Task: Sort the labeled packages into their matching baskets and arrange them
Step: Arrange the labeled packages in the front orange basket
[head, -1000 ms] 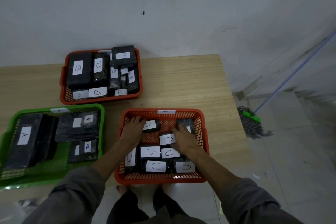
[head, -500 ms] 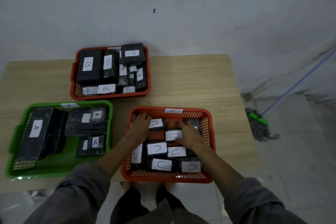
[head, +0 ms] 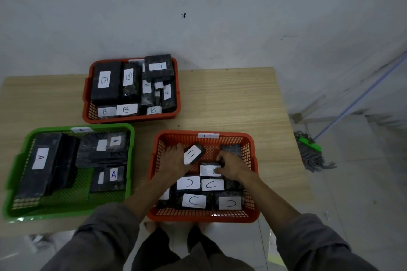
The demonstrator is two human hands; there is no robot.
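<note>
Three baskets stand on the wooden table. The near orange basket [head: 251, 167], tagged C, holds several black packages with white C labels. My left hand [head: 172, 160] grips a small C package [head: 193, 153] tilted up at the basket's far left. My right hand [head: 231, 164] grips another C package [head: 209, 170] in the basket's middle. One more dark package [head: 231, 148] lies at the far right corner. The green basket [head: 130, 160] on the left holds A packages. The far orange basket [head: 132, 118] holds B packages.
The table [head: 231, 103] ends at the wall behind and at its right edge near the C basket. A mop [head: 310, 152] with a green clip lies on the tiled floor to the right. My feet show under the near table edge.
My left hand has lifted and tilted its small C package. My right hand has curled round the middle C package. The camera has shifted, so everything sits further right in view.
</note>
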